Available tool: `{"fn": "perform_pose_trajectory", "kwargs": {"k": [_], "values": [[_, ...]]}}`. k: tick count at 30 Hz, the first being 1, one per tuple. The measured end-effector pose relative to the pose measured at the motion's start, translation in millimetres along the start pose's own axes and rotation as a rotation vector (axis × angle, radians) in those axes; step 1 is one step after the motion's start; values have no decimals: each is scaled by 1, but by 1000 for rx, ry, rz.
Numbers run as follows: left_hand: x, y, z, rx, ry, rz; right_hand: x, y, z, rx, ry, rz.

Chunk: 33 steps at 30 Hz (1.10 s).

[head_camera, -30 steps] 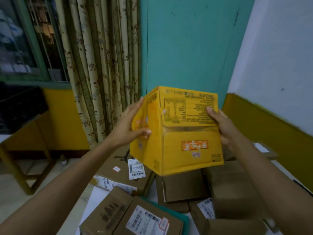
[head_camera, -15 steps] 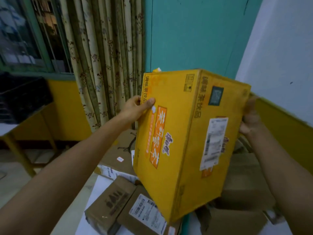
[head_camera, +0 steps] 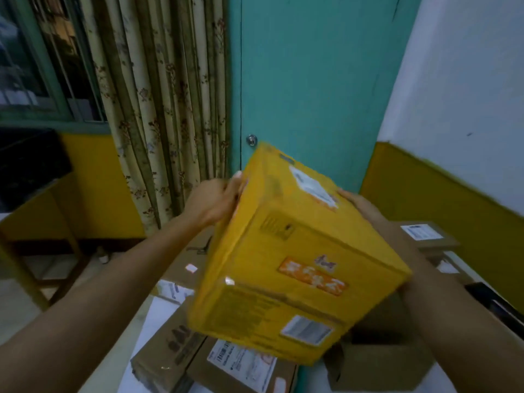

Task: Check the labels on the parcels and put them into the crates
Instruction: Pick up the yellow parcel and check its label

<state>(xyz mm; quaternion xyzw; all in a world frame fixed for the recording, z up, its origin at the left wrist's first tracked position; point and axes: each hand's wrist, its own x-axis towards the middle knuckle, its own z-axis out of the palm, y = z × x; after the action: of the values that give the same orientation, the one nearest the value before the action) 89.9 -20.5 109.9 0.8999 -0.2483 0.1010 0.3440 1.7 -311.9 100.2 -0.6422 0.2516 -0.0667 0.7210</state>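
Surface (head_camera: 158,316) crowded with brown parcels (head_camera: 170,350) | left hand (head_camera: 215,199), right hand (head_camera: 360,204): fingers (head_camera: 235,180) clasp tilted yellow parcel (head_camera: 283,251) | advice: steady it, white label (head_camera: 312,185) up.

No text can be read; all print is blurred. The yellow parcel (head_camera: 283,251) carries a white shipping label (head_camera: 313,187) on its upper face. An orange band (head_camera: 312,276) of indistinct characters and a white sticker (head_camera: 306,329) are on its near face. The brown parcel (head_camera: 198,373) beneath carries a white barcode label (head_camera: 241,361). The second brown parcel (head_camera: 436,245), at right, carries a white label (head_camera: 421,231).
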Motion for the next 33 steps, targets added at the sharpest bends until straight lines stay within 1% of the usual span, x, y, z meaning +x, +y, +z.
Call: {"fn": "perform_pose_trajectory", "kwargs": {"k": [1, 2, 3, 4, 6, 9, 11, 14, 16, 18, 19, 21, 24, 25, 26, 28, 29, 30, 33], "values": [[-4, -6, 0, -135, -106, -123, -1, -5, 2, 64, -48, -63], [-8, -11, 1, -257, -206, -204, -5, -11, 7, 114, -79, -132], [-13, -13, 3, -353, -270, -257, -10, -18, 12, 117, -57, -195], [-18, -13, 5, -454, -299, -274, -12, -26, 16, 91, -1, -261], [-26, -2, 5, -624, -299, -243, -14, -40, 21, 56, 100, -382], [-26, 12, -9, -730, -258, -201, -15, -52, 25, 95, 121, -468], [-20, 8, -19, -772, -227, -177, -19, -52, 26, 69, 43, -470], [-16, 1, -27, -836, -234, -134, -26, -48, 30, -62, -95, -419], [-16, -3, -26, -850, -231, -130, -28, -45, 30, -122, -232, -416], [-16, -6, -24, -831, -181, -117, -32, -40, 33, -161, -335, -444], [-15, -7, -23, -829, -149, -111, -36, -38, 35, -184, -336, -463], [-14, -7, -23, -801, -87, -117, -40, -37, 37, -247, -277, -521], [-11, -7, -29, -801, 96, -210, -47, -42, 41, -375, -244, -640], [-9, -8, -35, -801, 140, -201, -49, -43, 42, -420, -229, -676], [-7, -8, -43, -774, 146, -151, -50, -43, 43, -460, -210, -708], [-2, -8, -61, -688, 37, -11, -51, -42, 44, -510, -175, -754], [0, -7, -70, -658, -20, 32, -51, -41, 43, -522, -166, -760], [2, -6, -78, -645, -53, 57, -52, -41, 43, -527, -166, -764], [9, -5, -98, -652, -30, 74, -52, -40, 42, -537, -186, -781]]}}
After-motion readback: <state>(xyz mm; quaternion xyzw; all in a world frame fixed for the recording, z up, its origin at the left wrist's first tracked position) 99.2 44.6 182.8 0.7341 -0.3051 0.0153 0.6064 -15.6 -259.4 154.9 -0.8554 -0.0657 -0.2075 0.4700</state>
